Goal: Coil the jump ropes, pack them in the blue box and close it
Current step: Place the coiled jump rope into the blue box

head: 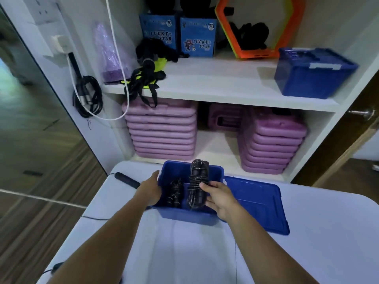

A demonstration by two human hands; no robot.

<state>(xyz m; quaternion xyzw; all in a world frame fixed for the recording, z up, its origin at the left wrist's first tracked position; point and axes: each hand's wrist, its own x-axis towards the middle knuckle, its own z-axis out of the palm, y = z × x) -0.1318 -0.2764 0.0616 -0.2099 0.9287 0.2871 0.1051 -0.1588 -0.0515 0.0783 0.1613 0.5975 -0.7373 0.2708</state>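
An open blue box [190,215] stands on the white table in front of me. One coiled black jump rope [174,193] lies inside it on the left. My right hand [220,198] grips a second coiled black jump rope [196,185] and holds it upright over the box's right half. My left hand [150,188] rests against the box's left wall, fingers flat on the rim. The box's blue lid [260,203] lies flat on the table just right of the box.
A black jump rope handle [127,180] with its thin cord lies on the table to the left of the box. Behind the table stands a white shelf [215,87] with another blue box [311,73], stacked purple pads and black straps.
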